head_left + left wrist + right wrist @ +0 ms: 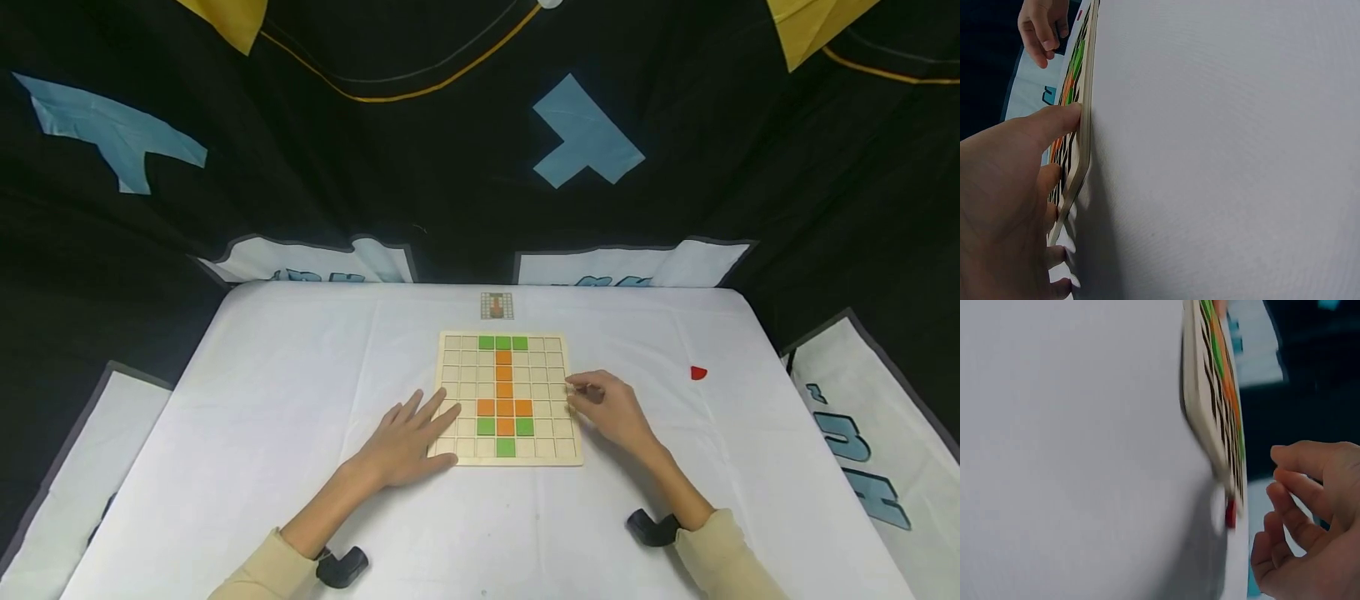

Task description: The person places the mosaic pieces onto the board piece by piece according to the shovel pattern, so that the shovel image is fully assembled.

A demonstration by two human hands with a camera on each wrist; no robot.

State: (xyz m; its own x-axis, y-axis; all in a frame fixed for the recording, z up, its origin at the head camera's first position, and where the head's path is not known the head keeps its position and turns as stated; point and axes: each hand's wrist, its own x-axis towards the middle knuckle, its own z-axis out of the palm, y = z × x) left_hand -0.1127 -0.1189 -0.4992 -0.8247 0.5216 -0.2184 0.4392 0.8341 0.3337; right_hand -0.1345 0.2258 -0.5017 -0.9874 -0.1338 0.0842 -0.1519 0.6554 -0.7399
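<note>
A square wooden grid board [555,427] lies on the white table, with green tiles [506,447] and orange tiles [504,389] set in its middle columns. My left hand [408,442] rests with spread fingers over the board's left edge; in the left wrist view its thumb [1063,122] touches the front rim. At the opposite edge is my right hand [611,408], raised above the board's side. Its fingers [1300,519] are loosely bent, thumb and index tips close together, and nothing shows between them. A small red piece [698,373] lies to the right of this hand.
Behind the board, a small card [497,306] printed with a grid pattern lies on the white tablecloth [300,358]. Black fabric [465,183] with blue and yellow shapes hangs beyond the table's far edge. A dark curved device [651,528] is worn at each wrist.
</note>
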